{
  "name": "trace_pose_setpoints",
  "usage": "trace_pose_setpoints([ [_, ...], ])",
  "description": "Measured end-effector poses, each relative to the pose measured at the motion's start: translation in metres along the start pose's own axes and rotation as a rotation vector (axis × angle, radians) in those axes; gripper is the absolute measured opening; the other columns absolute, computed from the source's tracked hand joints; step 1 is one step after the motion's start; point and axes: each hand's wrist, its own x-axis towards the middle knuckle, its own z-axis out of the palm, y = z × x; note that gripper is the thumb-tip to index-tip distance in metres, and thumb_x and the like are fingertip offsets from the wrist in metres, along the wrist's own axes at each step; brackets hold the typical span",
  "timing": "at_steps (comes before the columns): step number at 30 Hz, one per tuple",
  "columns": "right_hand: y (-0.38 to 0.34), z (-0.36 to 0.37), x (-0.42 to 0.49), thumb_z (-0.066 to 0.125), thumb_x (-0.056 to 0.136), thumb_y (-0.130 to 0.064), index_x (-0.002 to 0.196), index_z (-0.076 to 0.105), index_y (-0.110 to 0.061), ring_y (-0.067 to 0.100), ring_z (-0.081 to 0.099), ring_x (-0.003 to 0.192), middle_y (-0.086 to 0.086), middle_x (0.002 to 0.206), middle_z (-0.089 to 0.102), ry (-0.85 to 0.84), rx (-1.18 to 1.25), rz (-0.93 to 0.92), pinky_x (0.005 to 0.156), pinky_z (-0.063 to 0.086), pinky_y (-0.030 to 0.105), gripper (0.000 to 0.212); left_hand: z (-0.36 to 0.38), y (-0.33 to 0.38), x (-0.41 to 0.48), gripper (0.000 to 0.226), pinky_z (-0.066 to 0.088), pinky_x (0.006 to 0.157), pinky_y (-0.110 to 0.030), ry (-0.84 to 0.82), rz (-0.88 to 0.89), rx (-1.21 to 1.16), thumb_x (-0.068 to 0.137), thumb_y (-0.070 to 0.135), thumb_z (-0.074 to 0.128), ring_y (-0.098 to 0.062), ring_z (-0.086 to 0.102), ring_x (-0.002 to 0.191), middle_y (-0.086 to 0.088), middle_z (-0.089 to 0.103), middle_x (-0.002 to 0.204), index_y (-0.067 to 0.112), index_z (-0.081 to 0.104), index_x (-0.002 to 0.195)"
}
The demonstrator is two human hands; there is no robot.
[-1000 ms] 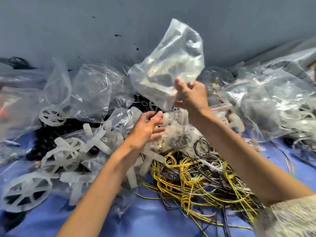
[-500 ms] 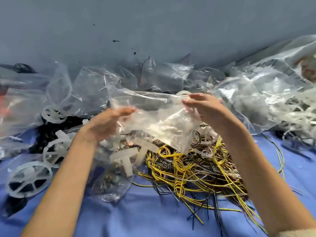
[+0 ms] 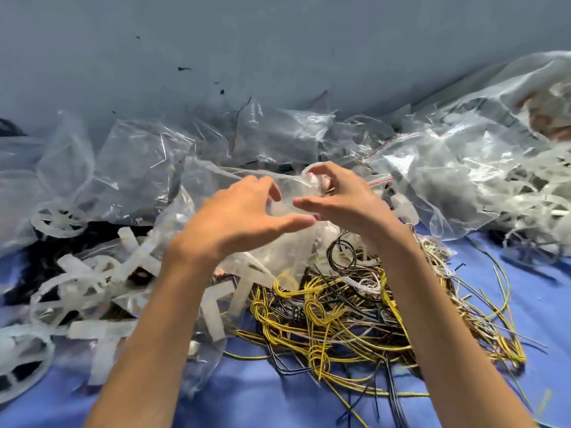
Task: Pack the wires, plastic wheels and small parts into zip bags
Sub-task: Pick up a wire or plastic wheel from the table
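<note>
head view: clutching a clear zip bag (image 3: 289,189) with left grip (image 3: 244,211) and right grip (image 3: 343,199), fingers curled, close together at centre. at 5 o'clock, tangled wires (image 3: 340,319) on the blue tabletop (image 3: 278,400); at 8 o'clock, white plastic wheels (image 3: 58,217).

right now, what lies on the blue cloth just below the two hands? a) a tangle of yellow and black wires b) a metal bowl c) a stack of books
a: the wires spread over the blue cloth beneath the left hand and right hand, which grip a clear bag.
</note>
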Motion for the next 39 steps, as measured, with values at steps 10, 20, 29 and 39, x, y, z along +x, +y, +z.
trace_pose_setpoints([
  [10, -0.017, 0.010, -0.010, 0.076, 0.077, -0.035, 0.127, 0.053, -0.016, 0.019, 0.059, 0.099, 0.007, 0.116, 0.059, -0.019, -0.116, -0.116, 0.085, 0.050, 0.034, 0.058, 0.013, 0.006, -0.003, 0.012, 0.050, 0.078, -0.039, 0.069, 0.034, 0.081, 0.084, 0.035, 0.053, -0.023, 0.063, 0.088, 0.005, 0.070, 0.079, 0.023, 0.049, 0.080],
  [20, -0.020, 0.017, -0.010, 0.064, 0.086, -0.036, 0.134, 0.040, -0.022, 0.016, 0.056, 0.103, 0.003, 0.127, 0.043, -0.110, -0.099, -0.151, 0.090, 0.052, 0.042, 0.056, 0.003, 0.012, -0.014, 0.012, 0.053, 0.072, -0.044, 0.425, -0.003, -0.060, 0.086, 0.022, 0.048, -0.029, 0.067, 0.068, -0.004, 0.067, 0.080, 0.023, 0.041, 0.096],
  [29, -0.008, 0.027, -0.008, 0.050, 0.070, -0.024, 0.097, 0.051, -0.030, 0.005, 0.053, 0.075, -0.009, 0.077, 0.054, -0.242, -0.057, -0.217, 0.068, 0.047, 0.021, 0.028, -0.011, 0.044, -0.041, 0.012, 0.048, 0.071, -0.039, 0.541, 0.201, -0.034, 0.079, 0.021, 0.041, -0.025, 0.058, 0.078, 0.005, 0.064, 0.089, 0.032, 0.045, 0.081],
  [39, 0.017, 0.016, 0.002, 0.068, 0.086, -0.020, 0.113, 0.062, -0.011, 0.020, 0.063, 0.078, 0.010, 0.102, 0.066, -0.157, -0.326, 0.032, 0.061, 0.046, 0.023, 0.029, -0.002, 0.021, -0.031, 0.023, 0.054, 0.079, -0.044, 0.125, -0.073, 0.259, 0.075, 0.004, 0.050, -0.025, 0.059, 0.083, -0.009, 0.067, 0.094, 0.012, 0.063, 0.092],
])
